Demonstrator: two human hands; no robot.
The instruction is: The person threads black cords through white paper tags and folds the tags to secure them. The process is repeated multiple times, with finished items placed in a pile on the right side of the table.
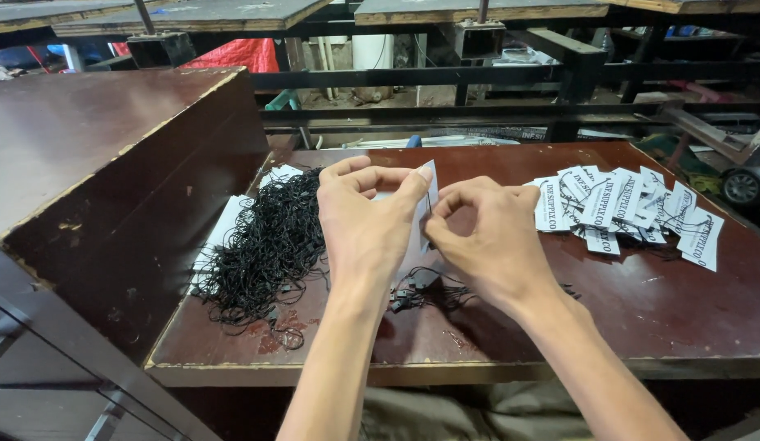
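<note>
Table: brown worktop is filling the centre and lower right of the frame, its surface scuffed and its front edge running across the bottom.
Cabinet: dark wooden box is standing at the left of the frame, butting against the table's left side and closing off that edge.
Background: black metal frames and board shelves are crossing the top of the frame, with a red sheet showing through at upper centre-left.
String pile: tangled heap of black cords is lying at centre left, on the table, partly covering some white sheets beneath it.
Tag pile: loose spread of white printed paper tags is lying at the right of the frame, well apart from the hands, black cords trailing among them.
Left hand: left hand is pinching a white tag between thumb and fingers at the centre of the frame, holding it upright above the table.
Right hand: right hand is sitting just beside it, fingertips pinched together at the tag's edge around a thin black cord; the cord is too fine to follow further.
Loose cords: few black cords with small clasps are lying on the table directly under the hands, partly hidden by the wrists.
</note>
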